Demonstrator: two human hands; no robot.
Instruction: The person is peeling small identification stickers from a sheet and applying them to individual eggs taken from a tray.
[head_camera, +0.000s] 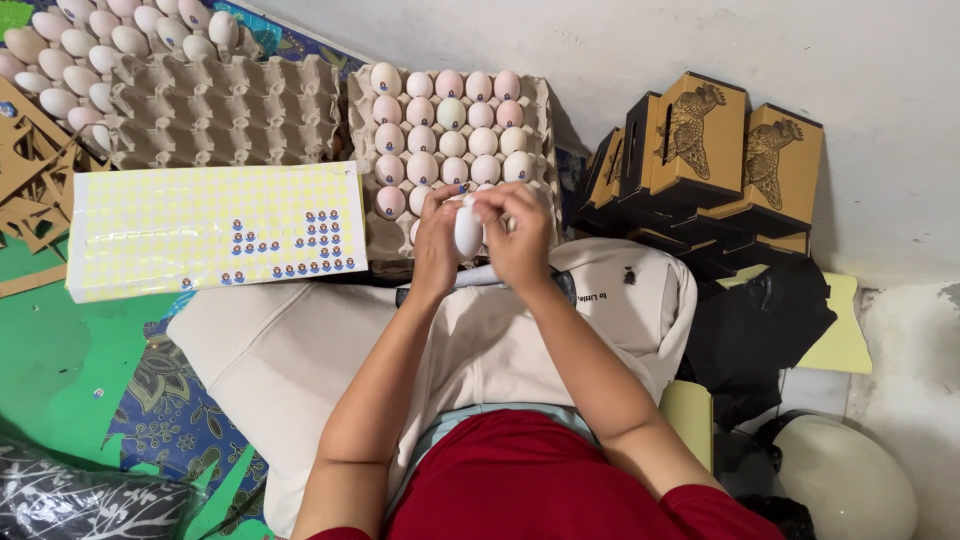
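Note:
My left hand (436, 238) and my right hand (517, 232) meet over my lap and hold one white egg (468, 230) upright between them. The right fingers press on the top of the egg. Just beyond the hands lies a cardboard egg tray (545, 120) filled with several pale eggs (452, 130), some bearing small round stickers. To its left, a yellow sticker sheet (160, 225) rests flat, with a cluster of small blue-and-red stickers (300, 245) left at its lower right.
An empty cardboard egg tray (225, 110) sits behind the sticker sheet, and another tray of eggs (90, 40) lies at the far left. Brown boxes with a bird print (715, 145) stand at the right. A beige cushion (300, 350) covers my lap.

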